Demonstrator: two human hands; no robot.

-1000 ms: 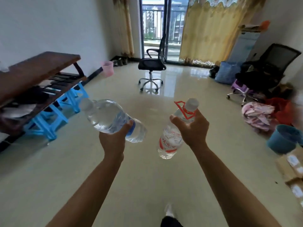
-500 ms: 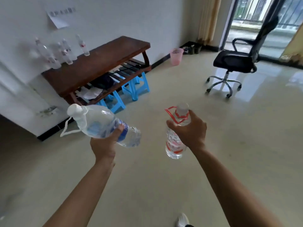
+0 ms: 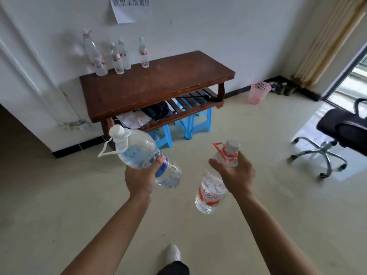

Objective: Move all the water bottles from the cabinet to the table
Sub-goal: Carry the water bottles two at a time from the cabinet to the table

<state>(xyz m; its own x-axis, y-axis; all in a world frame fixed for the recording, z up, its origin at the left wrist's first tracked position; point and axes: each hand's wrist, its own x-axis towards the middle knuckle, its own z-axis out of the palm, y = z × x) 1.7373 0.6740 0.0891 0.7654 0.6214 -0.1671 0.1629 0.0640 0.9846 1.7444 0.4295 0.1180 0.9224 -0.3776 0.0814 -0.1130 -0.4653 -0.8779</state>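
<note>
Now I am carrying bottles to the table (image 3: pixel 158 84), left hand (image 3: pixel 142 175) gripping the blue bottle (image 3: pixel 139 153), right hand (image 3: pixel 236 175) gripping the red bottle (image 3: pixel 210 193). Next, I think, both are going upright near its front edge.

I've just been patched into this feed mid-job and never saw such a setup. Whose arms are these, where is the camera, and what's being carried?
There is no machine here: a person works with bare hands. The single camera sits on their head, looking forward and down, so the arms reach in from the bottom edge. The left hand grips a large blue-labelled bottle, tilted, white cap up-left. The right hand holds a red-labelled bottle near its neck. Ahead, a brown wooden table stands against the wall, with a cluster of water bottles upright at its back left corner. Both carried bottles are in the air, not yet on it.
</note>
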